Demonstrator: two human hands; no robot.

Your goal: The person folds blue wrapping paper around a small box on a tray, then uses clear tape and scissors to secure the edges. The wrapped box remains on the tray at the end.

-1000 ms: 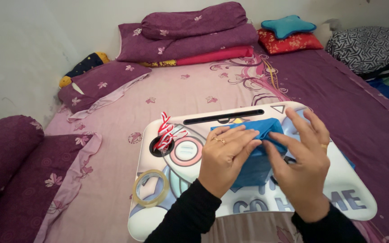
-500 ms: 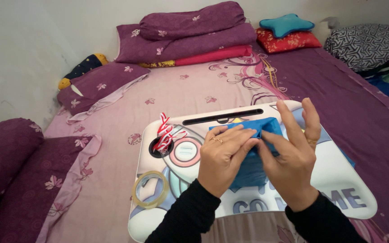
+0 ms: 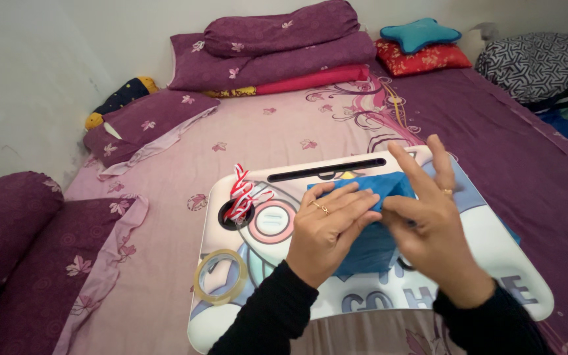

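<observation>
Both hands, left hand (image 3: 327, 230) and right hand (image 3: 428, 220), press blue wrapped parcel (image 3: 369, 246).

Two hands: left (image 3: 327, 230), right (image 3: 428, 220). One blue parcel (image 3: 373, 227). One lap desk (image 3: 494, 253). One tape roll (image 3: 220, 275). One red-and-white ribbon (image 3: 243, 194). Two bolsters (image 3: 277, 27) (image 3: 4, 213). One star cushion (image 3: 421, 34). One bed (image 3: 277, 135).
</observation>
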